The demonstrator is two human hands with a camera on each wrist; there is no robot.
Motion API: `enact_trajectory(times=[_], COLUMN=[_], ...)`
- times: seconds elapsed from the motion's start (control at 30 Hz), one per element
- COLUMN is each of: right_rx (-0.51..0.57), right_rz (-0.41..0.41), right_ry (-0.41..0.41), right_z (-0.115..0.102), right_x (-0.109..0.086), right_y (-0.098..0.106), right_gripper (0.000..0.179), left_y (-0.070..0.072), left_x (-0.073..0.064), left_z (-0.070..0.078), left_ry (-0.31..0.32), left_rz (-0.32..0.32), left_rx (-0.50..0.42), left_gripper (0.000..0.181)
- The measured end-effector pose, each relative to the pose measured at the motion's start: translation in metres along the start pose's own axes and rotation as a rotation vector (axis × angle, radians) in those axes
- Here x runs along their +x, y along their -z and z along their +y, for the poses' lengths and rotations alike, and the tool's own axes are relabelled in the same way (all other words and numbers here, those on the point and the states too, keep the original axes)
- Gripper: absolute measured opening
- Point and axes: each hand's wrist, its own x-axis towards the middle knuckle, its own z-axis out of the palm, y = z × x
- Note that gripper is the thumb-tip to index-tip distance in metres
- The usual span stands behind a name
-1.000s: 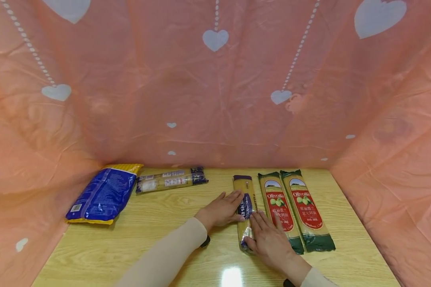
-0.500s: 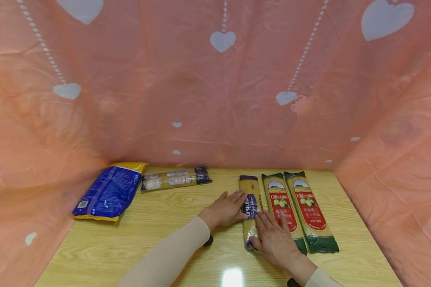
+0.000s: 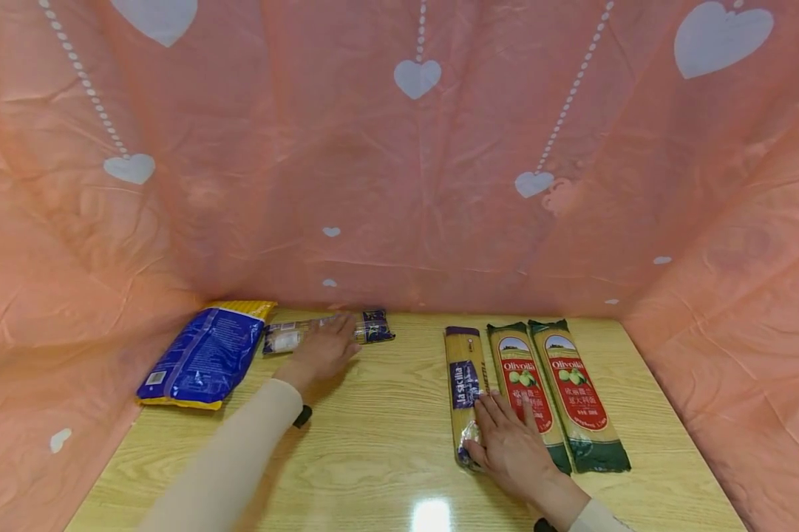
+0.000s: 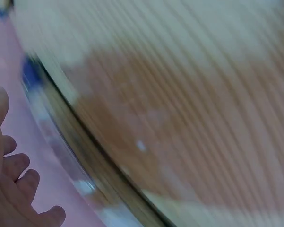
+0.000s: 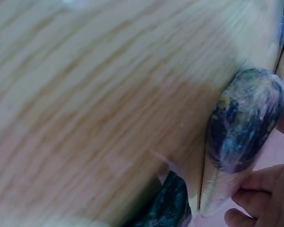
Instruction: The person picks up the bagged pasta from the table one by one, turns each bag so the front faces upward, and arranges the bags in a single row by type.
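Observation:
A pasta pack [image 3: 462,358] with a purple "la sicilia" label lies lengthwise on the table, right of the middle. My right hand [image 3: 512,447] rests on its near right side, fingers extended and thumb at the near end. In the right wrist view the pack's crinkled purple end [image 5: 245,120] shows beside the fingertips [image 5: 248,201]. At the back left, my left hand [image 3: 326,351] reaches over clear, purple-ended pasta packaging [image 3: 375,326] lying crosswise, partly covering it. The left wrist view shows parted fingers [image 4: 19,165] beside this packaging [image 4: 66,118]; contact is unclear.
Two green-ended Olivoila pasta packs [image 3: 519,369] [image 3: 575,384] lie side by side to the right. A blue and yellow bag [image 3: 202,355] lies at the far left. Pink heart-printed cloth [image 3: 372,185] walls the wooden table [image 3: 372,458] at the back and sides.
My left hand has left the la sicilia pack and moved left and back to the crosswise packaging. My right hand stays on the la sicilia pack. The head view has shifted slightly.

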Motion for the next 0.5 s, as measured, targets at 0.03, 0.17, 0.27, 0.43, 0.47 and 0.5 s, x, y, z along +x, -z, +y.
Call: enact_trajectory(times=[0.03, 0.17, 0.27, 0.43, 0.47, 0.5], right_rx=[-0.002, -0.014, -0.018, -0.032, -0.035, -0.035], right_rz=[0.001, 0.003, 0.005, 0.012, 0.013, 0.014], right_ry=[0.0, 0.0, -0.003, 0.0, 0.001, 0.0], right_z=[0.0, -0.001, -0.001, -0.001, -0.002, -0.001], right_x=[0.0, 0.0, 0.0, 0.0, 0.0, 0.0], right_y=[0.0, 0.0, 0.0, -0.001, -0.001, -0.002], right_gripper=[0.066, 0.066, 0.066, 0.066, 0.066, 0.066], left_y=[0.001, 0.002, 0.0, -0.006, -0.006, -0.007], left_x=[-0.004, -0.018, -0.026, -0.032, -0.033, -0.034], left_z=[-0.012, -0.047, -0.063, -0.072, -0.071, -0.07], left_ry=[0.031, 0.122, 0.159, 0.181, 0.185, 0.185], left_rz=[0.007, 0.017, -0.003, -0.031, -0.037, -0.041], left_rx=[0.004, 0.015, 0.012, -0.029, -0.038, -0.039], left_gripper=[0.066, 0.066, 0.069, 0.075, 0.077, 0.077])
